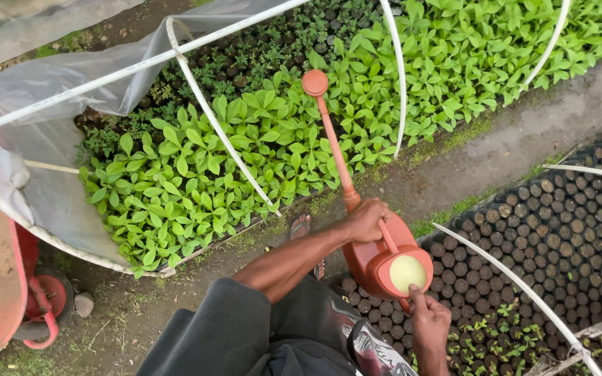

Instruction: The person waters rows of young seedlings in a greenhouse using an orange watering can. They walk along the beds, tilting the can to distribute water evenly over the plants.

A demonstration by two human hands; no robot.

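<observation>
Both hands grip the watering can (383, 261): left hand (365, 221) on handle, right hand (429, 326) at 6 o'clock. Tilt too hard & the seedlings (196, 174) at 10 o'clock prob get flattened imo.

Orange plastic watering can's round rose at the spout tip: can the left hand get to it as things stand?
Probably not. The left hand grips the orange plastic watering can by its handle, and the round rose sits at the far end of the long spout, over the green seedlings. The right hand steadies the can's back.
</observation>
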